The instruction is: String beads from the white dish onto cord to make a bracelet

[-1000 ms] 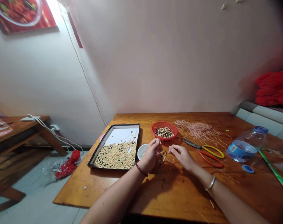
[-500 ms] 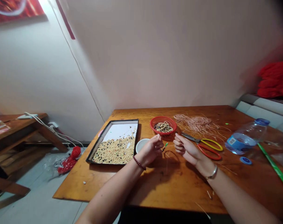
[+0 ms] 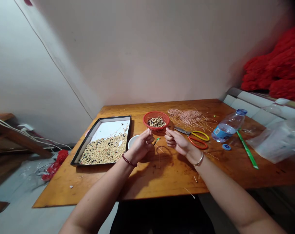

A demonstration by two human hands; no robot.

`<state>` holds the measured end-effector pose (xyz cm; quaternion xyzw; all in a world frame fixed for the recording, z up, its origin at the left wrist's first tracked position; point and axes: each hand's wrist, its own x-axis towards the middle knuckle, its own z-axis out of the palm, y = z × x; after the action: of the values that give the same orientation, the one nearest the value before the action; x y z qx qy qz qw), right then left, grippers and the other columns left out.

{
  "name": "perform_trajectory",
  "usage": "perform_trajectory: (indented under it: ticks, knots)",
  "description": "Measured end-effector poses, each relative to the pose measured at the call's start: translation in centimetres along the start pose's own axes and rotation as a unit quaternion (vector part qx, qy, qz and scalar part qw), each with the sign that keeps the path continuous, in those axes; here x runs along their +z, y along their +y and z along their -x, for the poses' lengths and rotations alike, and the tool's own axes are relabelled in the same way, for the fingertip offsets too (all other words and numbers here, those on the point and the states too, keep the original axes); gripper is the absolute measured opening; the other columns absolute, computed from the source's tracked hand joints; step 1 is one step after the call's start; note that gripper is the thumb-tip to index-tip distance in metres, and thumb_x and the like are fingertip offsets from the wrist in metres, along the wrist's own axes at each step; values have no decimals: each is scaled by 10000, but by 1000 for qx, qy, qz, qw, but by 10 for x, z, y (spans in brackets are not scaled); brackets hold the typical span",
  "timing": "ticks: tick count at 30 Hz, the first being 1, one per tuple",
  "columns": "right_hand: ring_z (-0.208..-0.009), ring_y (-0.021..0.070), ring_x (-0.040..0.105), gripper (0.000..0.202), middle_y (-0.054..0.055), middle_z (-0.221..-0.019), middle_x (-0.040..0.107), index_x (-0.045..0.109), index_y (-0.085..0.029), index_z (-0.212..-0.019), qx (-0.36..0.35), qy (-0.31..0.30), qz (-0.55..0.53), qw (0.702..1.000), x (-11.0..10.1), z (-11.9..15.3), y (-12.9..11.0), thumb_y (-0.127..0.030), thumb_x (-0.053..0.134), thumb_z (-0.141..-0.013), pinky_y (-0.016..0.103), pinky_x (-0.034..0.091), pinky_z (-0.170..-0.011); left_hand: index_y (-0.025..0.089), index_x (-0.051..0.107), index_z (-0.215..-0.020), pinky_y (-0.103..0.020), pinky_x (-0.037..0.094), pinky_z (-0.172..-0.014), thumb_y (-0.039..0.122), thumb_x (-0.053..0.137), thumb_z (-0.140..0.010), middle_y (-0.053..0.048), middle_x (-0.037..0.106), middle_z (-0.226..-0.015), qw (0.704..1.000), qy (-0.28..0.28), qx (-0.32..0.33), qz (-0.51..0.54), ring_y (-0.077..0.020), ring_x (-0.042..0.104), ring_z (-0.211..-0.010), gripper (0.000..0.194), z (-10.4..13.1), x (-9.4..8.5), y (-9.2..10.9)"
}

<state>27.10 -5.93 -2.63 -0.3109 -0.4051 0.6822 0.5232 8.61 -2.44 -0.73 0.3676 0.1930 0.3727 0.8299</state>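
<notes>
My left hand (image 3: 142, 143), with a dark red bead bracelet on the wrist, is closed in a pinch on a thin cord. Just to its right hang a few green and black beads (image 3: 157, 141) on that cord, with pale loose ends trailing below. Facing it, my right hand (image 3: 178, 141) has its fingers curled and thumb pressed down, a silver bangle on the wrist. A faint line of cord seems to run between the two hands, slightly above the table. Behind them stands a red plastic basket (image 3: 147, 126) with strung pale and dark beads (image 3: 157, 122) inside.
A black-edged tray (image 3: 130, 122) of loose beads lies left, beside a white bowl (image 3: 132, 142) partly behind my left hand. Pink cord (image 3: 186, 116), scissors (image 3: 196, 138), a water bottle (image 3: 228, 126), a blue cap (image 3: 226, 147) and a green strip (image 3: 247, 149) lie right.
The whole view has shifted to the right, so table and hands appear further left and a little higher. Both hands keep the same closed pose, about as far apart as before.
</notes>
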Motion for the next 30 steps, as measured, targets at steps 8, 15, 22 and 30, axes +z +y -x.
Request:
perform_trajectory:
  ticks: [8, 15, 22, 30]
  knots:
    - [-476, 70, 313, 218, -19, -788, 552, 543, -254, -946, -71, 71, 89, 991, 5, 1, -1, -451, 543, -852, 206, 238, -445, 165, 433, -713, -149, 199, -404, 330, 675, -787, 70, 286, -590, 999, 21, 30, 28, -43, 278, -471, 302, 0, 5, 2]
    - [-727, 177, 526, 314, 61, -824, 629, 634, -233, -783, -152, 117, 621, 760, 9, 9, 9, -464, 454, -895, 279, 299, -608, 174, 430, -706, -158, 237, -439, 332, 726, -725, 67, 350, -610, 992, 84, 90, -12, -45, 343, -503, 336, -1, 9, -2]
    - [-505, 111, 340, 502, -10, -517, 374, 286, -194, -501, -240, 172, 606, 738, 3, 0, 16, -446, 435, -909, 294, 214, -548, 175, 390, -685, -158, 198, -419, 312, 696, -768, 70, 255, -582, 997, 33, 69, -21, -49, 286, -487, 345, -4, 3, -7]
    - [-496, 94, 248, 540, -42, -520, 250, 191, -201, -512, -259, 160, 534, 789, -5, -7, 16, -463, 507, -862, 275, 206, -521, 174, 415, -703, -150, 167, -384, 309, 726, -731, 70, 269, -590, 997, 32, 56, -41, -48, 271, -479, 340, -7, -1, -7]
